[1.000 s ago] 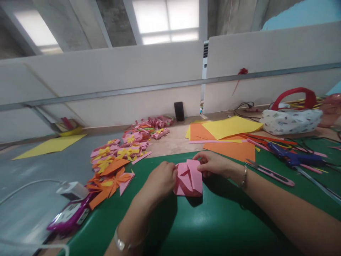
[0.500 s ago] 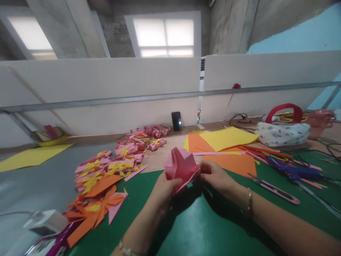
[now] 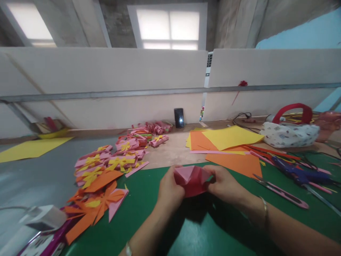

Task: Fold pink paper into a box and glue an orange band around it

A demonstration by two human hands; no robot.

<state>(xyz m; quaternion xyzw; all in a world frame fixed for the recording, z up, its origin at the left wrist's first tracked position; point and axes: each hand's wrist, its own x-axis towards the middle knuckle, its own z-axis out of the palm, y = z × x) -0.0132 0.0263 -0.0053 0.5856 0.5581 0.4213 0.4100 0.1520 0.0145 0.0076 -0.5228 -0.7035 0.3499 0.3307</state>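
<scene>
A folded piece of pink paper [image 3: 192, 185] is held between both hands above the green mat [image 3: 202, 233]. My left hand [image 3: 170, 186] grips its left side, fingers closed with the thumb at the front. My right hand [image 3: 222, 183] pinches the right edge between thumb and fingers. The paper has creased, pointed flaps along its top and a flat lower face. To the left lie pink folded papers with yellow bows [image 3: 121, 161] and orange cut paper petals [image 3: 102, 204].
Yellow sheets [image 3: 234, 137] and an orange sheet [image 3: 234, 164] lie behind my right hand. Pink-handled scissors [image 3: 282, 192] and a blue glue gun [image 3: 298, 172] are at right, near a white bag [image 3: 289, 135]. A phone [image 3: 179, 118] leans against the partition. A purple power strip [image 3: 50, 238] sits front left.
The pink paper has turned and tilted, so its open, pointed inside no longer faces me as before. Both hands have shifted slightly right, and the left hand has moved up its side.
</scene>
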